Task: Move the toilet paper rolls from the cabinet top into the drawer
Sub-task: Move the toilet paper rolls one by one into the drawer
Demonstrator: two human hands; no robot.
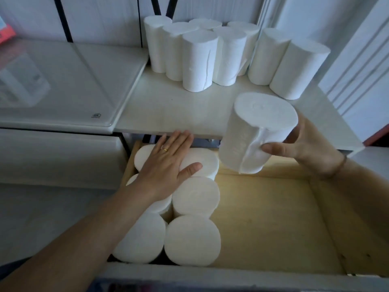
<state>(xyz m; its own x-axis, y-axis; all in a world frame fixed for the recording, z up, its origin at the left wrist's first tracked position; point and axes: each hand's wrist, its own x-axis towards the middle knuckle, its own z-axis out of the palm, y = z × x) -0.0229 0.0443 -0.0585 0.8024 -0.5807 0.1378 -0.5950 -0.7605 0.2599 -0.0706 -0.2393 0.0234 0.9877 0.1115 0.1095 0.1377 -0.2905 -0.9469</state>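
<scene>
Several white toilet paper rolls (200,60) stand upright at the back of the white cabinet top (168,110). Below it the wooden drawer (273,218) is pulled out, and several rolls (192,239) stand packed along its left side. My left hand (168,163) lies flat, fingers straight, on the tops of the rolls at the drawer's back left. My right hand (307,144) grips one roll (256,133) by its side and holds it tilted above the drawer's back edge, just in front of the cabinet top.
A glossy white appliance top (63,87) adjoins the cabinet on the left. White panelled walls rise behind and to the right. The drawer's right half shows bare wooden floor (284,228). The drawer's white front edge (210,275) runs along the bottom.
</scene>
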